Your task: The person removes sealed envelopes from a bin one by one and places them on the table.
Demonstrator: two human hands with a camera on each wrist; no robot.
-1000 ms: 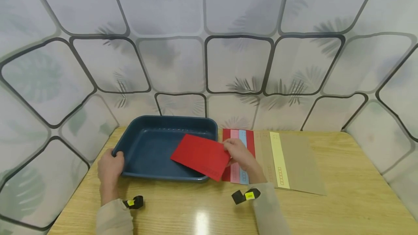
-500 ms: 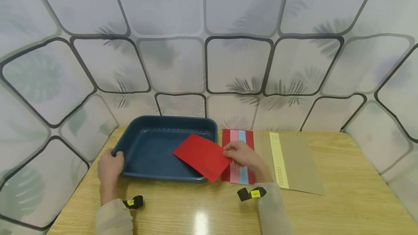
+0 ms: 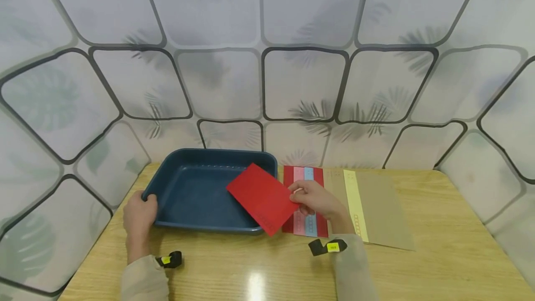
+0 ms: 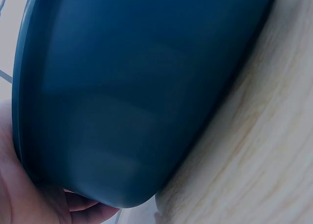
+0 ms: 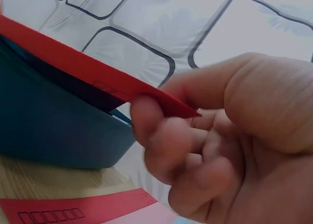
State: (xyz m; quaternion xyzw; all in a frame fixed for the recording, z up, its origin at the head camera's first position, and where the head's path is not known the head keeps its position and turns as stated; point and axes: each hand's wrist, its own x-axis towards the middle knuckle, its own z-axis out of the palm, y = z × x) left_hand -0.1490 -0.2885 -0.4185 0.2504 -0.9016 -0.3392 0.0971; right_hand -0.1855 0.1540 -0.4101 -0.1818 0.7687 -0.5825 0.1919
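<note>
A dark blue plastic tray (image 3: 200, 194) stands at the back left of the table. My left hand (image 3: 140, 212) grips its left rim, thumb over the edge; the left wrist view shows fingers curled below the tray wall (image 4: 122, 111). My right hand (image 3: 317, 201) pinches a red envelope (image 3: 263, 196) by its right corner, between thumb and fingers. The envelope slants over the tray's right rim, one end above the tray's inside and its lower corner past the front rim. In the right wrist view the red envelope (image 5: 83, 62) appears nearly edge-on above the tray wall (image 5: 54, 121).
Right of the tray lie overlapping envelopes: red (image 3: 288, 175), pink (image 3: 298, 229), light blue (image 3: 309, 173), yellow (image 3: 355, 203) and large brown (image 3: 386, 212). Wood-grain table (image 3: 225, 268) runs along the front and right. A patterned curtain (image 3: 305, 82) hangs close behind.
My right hand has shifted slightly right, and the red envelope has turned clockwise, its far end swinging up and to the right over the tray. My left hand stays on the rim.
</note>
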